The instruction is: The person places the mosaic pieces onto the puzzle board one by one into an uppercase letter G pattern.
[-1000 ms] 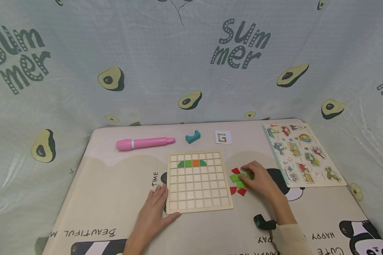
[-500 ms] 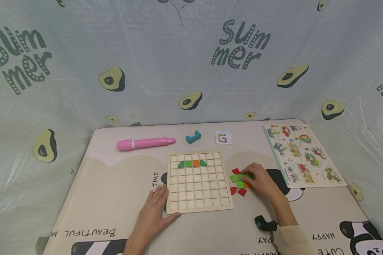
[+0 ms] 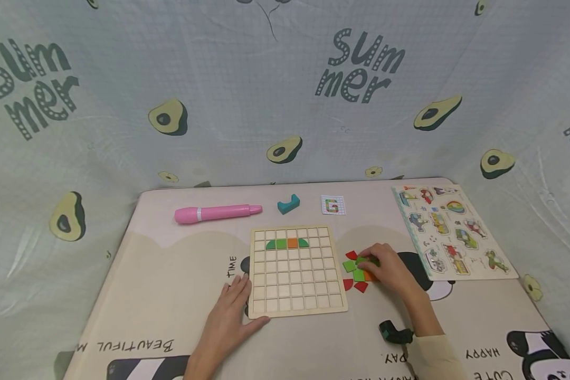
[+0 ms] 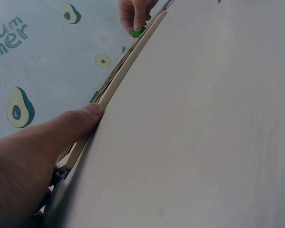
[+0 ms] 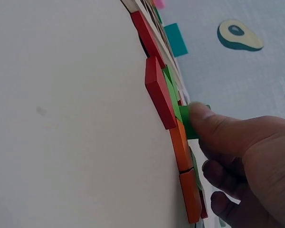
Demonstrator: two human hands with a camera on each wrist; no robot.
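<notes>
A square wooden grid board [image 3: 290,291] lies mid-table, with a short row of green and orange blocks [image 3: 292,243] set near its far edge. My left hand [image 3: 229,311] rests at its near left corner, fingers along the left side; in the left wrist view the thumb [image 4: 91,110] touches the front edge. Right of the board, my right hand [image 3: 388,267] pinches a green block [image 5: 189,122] between thumb and fingers, over a loose cluster. Red blocks [image 5: 160,93], orange blocks [image 5: 181,145] and light green blocks [image 3: 349,266] make up that cluster.
Behind the board lie a pink pen-like tube [image 3: 217,213], a teal notched block [image 3: 288,204] and a small pattern card [image 3: 333,205]. A picture puzzle board [image 3: 456,232] is at the right. A dark curved object [image 3: 395,333] lies by the right forearm.
My right hand has shifted slightly toward me and to the right, showing more of the orange block beneath. The left hand and the board keep their places.
</notes>
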